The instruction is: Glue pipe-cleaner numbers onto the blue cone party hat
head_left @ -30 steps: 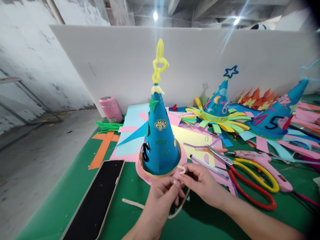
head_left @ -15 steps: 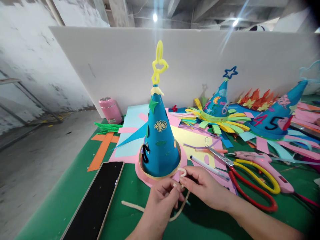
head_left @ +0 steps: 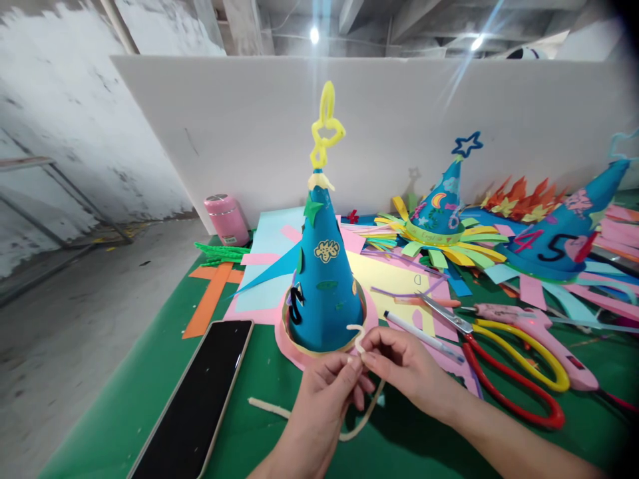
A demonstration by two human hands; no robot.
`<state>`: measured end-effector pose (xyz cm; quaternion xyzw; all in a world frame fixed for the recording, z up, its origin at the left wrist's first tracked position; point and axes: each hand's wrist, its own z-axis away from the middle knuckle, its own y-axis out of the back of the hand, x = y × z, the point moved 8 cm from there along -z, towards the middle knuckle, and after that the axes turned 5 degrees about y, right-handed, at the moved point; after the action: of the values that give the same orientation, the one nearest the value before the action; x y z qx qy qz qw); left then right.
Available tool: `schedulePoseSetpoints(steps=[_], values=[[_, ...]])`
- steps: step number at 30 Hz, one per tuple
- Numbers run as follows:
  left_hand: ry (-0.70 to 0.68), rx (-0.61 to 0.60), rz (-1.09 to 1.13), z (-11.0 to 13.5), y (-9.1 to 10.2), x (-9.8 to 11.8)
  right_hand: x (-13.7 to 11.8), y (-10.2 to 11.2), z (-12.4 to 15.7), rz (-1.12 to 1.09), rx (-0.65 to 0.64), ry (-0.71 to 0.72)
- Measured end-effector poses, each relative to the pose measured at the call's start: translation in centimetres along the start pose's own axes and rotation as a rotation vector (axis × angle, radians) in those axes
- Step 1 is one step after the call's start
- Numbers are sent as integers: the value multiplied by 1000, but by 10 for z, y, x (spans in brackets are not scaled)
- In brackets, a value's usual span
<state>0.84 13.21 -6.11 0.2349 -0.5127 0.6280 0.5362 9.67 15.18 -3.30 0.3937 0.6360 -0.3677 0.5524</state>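
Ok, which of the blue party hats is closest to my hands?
The tall hat with the yellow pipe-cleaner topper, upright just beyond the left hand and right hand. The star-topped hat and the hat numbered 45 sit farther back to the right.

Bright, even light over the work, and I am getting some flare up top.

A ceiling lamp [head_left: 314, 34] and a second lamp [head_left: 476, 42] are shining down from above the white board [head_left: 399, 113], and the second is throwing pale streaks across it. The green table [head_left: 124, 399] is showing evenly lit, without glare. The right hand [head_left: 404, 369] is casting a soft shadow beneath its forearm. The left hand [head_left: 319, 399] and the pipe cleaner [head_left: 357, 336] pinched in both are showing sharp. Straight lines are bowing toward the frame's edges, and the right corners are darkening into a blurred vignette.
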Motion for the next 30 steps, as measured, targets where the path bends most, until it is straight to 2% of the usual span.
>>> schedulePoseSetpoints(steps=[5,10,14,17,24,30], values=[[-36,6,-89,1,3,3,-3,2,0,105,17,22],[-67,31,-107,1,8,11,-1,-3,2,218,-110,-46],[-58,16,-160,0,7,12,1,-9,6,220,-173,-72],[-41,31,-163,-1,8,11,0,-9,7,257,-153,-68],[-72,40,-152,2,4,15,-12,-10,8,416,-64,56],[-96,44,-218,4,3,18,-7,-10,8,358,-53,-6]])
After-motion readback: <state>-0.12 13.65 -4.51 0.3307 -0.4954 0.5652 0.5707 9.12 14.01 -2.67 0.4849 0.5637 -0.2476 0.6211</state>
